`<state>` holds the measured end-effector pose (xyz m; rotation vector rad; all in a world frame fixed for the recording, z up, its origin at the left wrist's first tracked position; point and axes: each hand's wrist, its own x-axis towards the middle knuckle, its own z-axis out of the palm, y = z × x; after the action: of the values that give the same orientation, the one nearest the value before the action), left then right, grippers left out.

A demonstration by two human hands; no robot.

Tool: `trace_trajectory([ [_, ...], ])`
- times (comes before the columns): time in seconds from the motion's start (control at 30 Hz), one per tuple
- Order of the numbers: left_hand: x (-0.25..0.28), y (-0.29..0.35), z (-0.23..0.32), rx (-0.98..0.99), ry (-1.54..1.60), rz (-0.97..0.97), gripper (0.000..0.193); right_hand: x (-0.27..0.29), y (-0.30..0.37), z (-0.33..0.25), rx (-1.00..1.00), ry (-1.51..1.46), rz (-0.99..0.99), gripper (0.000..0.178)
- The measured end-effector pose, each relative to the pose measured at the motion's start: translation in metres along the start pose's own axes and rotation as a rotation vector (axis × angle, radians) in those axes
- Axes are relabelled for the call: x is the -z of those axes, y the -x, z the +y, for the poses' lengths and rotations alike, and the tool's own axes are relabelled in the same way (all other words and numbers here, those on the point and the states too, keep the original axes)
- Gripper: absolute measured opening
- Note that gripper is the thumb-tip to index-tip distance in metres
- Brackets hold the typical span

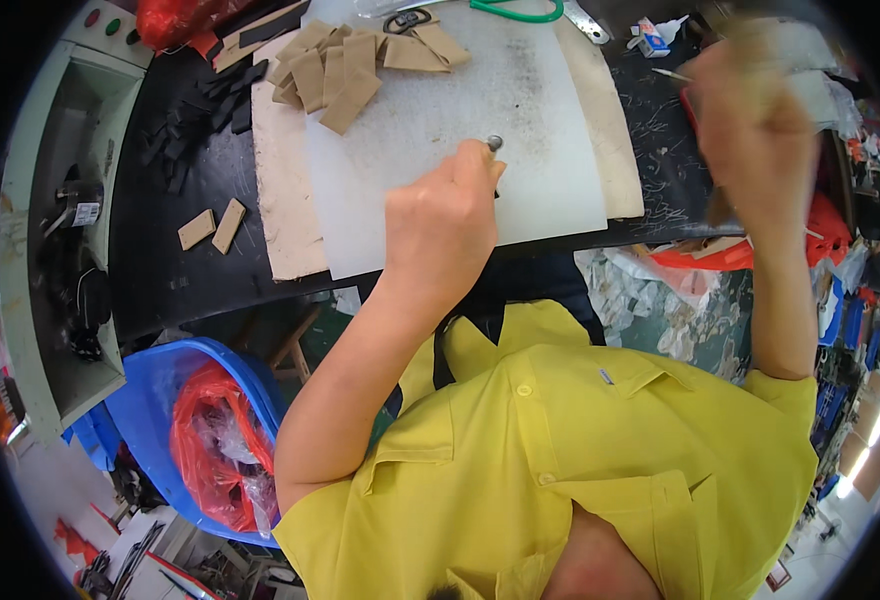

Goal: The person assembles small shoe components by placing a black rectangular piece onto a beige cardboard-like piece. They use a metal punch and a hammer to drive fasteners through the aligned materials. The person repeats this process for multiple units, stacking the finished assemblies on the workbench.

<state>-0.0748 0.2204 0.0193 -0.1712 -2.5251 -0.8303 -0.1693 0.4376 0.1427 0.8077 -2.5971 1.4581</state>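
Nearest is the yellow shirt, with a blue tub at lower left. The left hand is closed around a small metal tool over the white board, the tool's round end poking out. The right hand is raised at the right (too blurred to tell what, if anything, it grips). Farther off, tan strips lie heaped on the board's far left, near a green handle.

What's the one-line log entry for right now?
left hand: gripping metal tool over white board | right hand: raised, blurred | tan strips: piled
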Motion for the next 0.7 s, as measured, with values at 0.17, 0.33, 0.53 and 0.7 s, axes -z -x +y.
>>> trace_trajectory([
  [0.17, -0.004, -0.002, 0.001, -0.048, -0.008, -0.025, 0.021, 0.009, 0.002, 0.015, 0.276, 0.578, -0.112, 0.02],
  [0.33, 0.002, 0.002, -0.004, -0.039, 0.032, -0.023, 0.016, -0.007, 0.014, 0.016, 0.212, 0.816, -0.271, 0.026],
  [0.53, 0.003, 0.004, -0.004, -0.004, 0.071, -0.008, 0.008, -0.046, 0.035, 0.021, 0.313, 0.71, -0.468, 0.027],
  [0.7, 0.011, 0.005, -0.008, 0.188, 0.225, -0.038, 0.009, -0.051, 0.034, 0.025, 0.3, 0.725, -0.523, 0.029],
])
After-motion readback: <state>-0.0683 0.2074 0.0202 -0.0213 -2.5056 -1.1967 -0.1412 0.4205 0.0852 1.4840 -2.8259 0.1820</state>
